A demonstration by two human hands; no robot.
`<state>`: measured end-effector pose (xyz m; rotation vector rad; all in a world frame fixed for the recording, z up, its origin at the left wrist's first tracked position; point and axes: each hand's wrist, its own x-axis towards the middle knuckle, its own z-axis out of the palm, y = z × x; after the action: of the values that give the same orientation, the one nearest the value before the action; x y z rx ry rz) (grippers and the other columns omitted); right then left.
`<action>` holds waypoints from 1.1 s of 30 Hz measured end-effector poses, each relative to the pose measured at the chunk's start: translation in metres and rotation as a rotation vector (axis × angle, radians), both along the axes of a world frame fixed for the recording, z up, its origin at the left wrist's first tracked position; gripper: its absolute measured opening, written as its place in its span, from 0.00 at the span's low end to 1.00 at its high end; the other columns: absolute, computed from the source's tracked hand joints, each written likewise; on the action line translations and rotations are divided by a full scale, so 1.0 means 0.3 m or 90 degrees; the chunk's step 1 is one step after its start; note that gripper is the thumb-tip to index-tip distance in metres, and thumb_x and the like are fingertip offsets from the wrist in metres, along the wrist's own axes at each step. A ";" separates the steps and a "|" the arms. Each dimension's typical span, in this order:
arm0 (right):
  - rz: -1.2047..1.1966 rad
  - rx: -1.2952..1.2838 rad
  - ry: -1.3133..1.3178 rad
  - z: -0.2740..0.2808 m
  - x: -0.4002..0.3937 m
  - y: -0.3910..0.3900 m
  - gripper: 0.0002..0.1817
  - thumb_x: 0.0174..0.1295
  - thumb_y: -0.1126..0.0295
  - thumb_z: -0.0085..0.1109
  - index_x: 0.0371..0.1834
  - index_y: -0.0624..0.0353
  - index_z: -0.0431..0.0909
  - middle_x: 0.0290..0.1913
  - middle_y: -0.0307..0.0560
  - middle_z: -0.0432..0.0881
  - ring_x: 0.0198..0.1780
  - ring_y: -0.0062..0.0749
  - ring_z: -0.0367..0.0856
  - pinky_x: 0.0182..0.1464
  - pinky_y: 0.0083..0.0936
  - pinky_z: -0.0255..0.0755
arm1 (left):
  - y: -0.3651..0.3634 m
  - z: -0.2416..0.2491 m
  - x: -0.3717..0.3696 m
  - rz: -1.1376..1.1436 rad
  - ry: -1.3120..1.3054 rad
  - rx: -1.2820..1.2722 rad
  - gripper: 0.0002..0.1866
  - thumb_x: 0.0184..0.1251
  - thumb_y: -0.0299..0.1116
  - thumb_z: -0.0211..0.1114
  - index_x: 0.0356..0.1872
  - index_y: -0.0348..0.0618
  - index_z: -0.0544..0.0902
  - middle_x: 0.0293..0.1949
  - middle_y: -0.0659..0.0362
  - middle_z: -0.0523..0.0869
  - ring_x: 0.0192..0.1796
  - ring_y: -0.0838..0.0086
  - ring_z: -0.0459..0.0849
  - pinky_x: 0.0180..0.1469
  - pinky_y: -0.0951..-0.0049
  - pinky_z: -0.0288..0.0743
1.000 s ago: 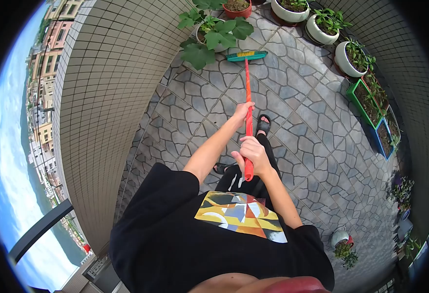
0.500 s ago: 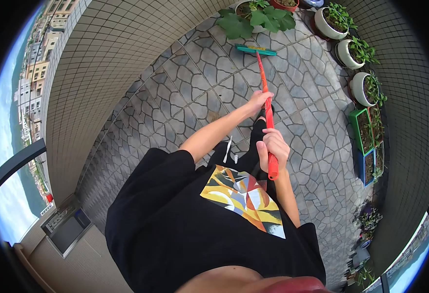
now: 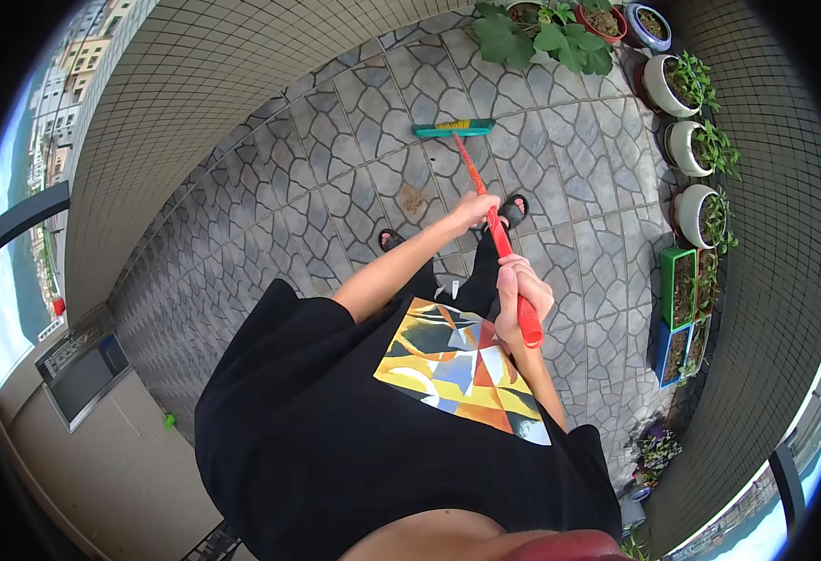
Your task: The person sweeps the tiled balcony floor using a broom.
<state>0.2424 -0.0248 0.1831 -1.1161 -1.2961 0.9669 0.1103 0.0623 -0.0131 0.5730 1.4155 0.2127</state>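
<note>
Both my hands are closed round the red handle of a broom [image 3: 473, 172]. My left hand [image 3: 475, 211] grips it partway down, just in front of my feet. Higher up, close to the handle's end, my right hand [image 3: 524, 292] is wrapped round it in front of my shirt. The broom's green head [image 3: 434, 132], with green and yellow bristles, lies on the stone-patterned floor [image 3: 335, 201] ahead of me. A small brownish patch of debris [image 3: 412, 198] is on the floor, nearer to me than the broom head and left of the handle.
A leafy plant [image 3: 572, 44] stands at the far end. White pots [image 3: 664, 86], a green planter [image 3: 668, 288] and a blue planter [image 3: 664, 355] line the right wall [image 3: 773, 252]. A tiled wall [image 3: 200, 122] curves along the left. My sandalled feet [image 3: 515, 210] stand apart.
The broom head has moved left and nearer to me, with the handle now tilted more to the left. Both my feet now show, apart. My hands keep their hold as the view shifts.
</note>
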 end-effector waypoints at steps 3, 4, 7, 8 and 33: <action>0.037 -0.029 0.037 0.112 -0.048 -0.073 0.17 0.63 0.83 0.56 0.16 0.66 0.67 0.17 0.46 0.70 0.22 0.38 0.72 0.42 0.35 0.75 | -0.161 0.093 -0.062 0.059 -0.013 -0.048 0.14 0.51 0.45 0.65 0.32 0.46 0.82 0.31 0.64 0.83 0.32 0.79 0.78 0.33 0.75 0.66; 0.053 -0.037 0.049 0.136 -0.068 -0.083 0.17 0.63 0.83 0.56 0.16 0.65 0.67 0.17 0.46 0.70 0.22 0.38 0.72 0.41 0.34 0.74 | -0.201 0.108 -0.089 0.054 -0.015 -0.044 0.14 0.51 0.45 0.65 0.32 0.46 0.82 0.31 0.64 0.83 0.32 0.79 0.78 0.33 0.75 0.66; 0.088 -0.022 0.053 0.183 -0.097 -0.092 0.17 0.61 0.83 0.59 0.15 0.63 0.66 0.17 0.45 0.70 0.23 0.39 0.73 0.38 0.32 0.73 | -0.248 0.132 -0.135 0.192 -0.132 -0.068 0.12 0.56 0.37 0.64 0.33 0.38 0.81 0.41 0.55 0.87 0.33 0.77 0.81 0.37 0.73 0.76; 0.115 -0.008 0.061 0.195 -0.100 -0.091 0.17 0.61 0.83 0.59 0.15 0.63 0.66 0.17 0.45 0.70 0.23 0.39 0.73 0.38 0.32 0.73 | -0.247 0.136 -0.137 0.199 -0.136 -0.060 0.12 0.56 0.36 0.64 0.34 0.38 0.81 0.42 0.54 0.88 0.33 0.76 0.82 0.38 0.72 0.77; 0.028 -0.004 -0.029 0.142 -0.139 -0.139 0.18 0.61 0.84 0.59 0.15 0.65 0.65 0.16 0.46 0.67 0.19 0.34 0.67 0.33 0.28 0.68 | -0.233 0.142 -0.032 0.229 -0.206 -0.111 0.12 0.45 0.41 0.68 0.30 0.57 0.75 0.29 0.70 0.71 0.35 0.76 0.71 0.44 0.72 0.64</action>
<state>0.2006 -0.0665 0.2258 -1.1242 -1.3594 0.9835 0.1006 -0.0077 0.0294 0.1272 1.1965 0.4431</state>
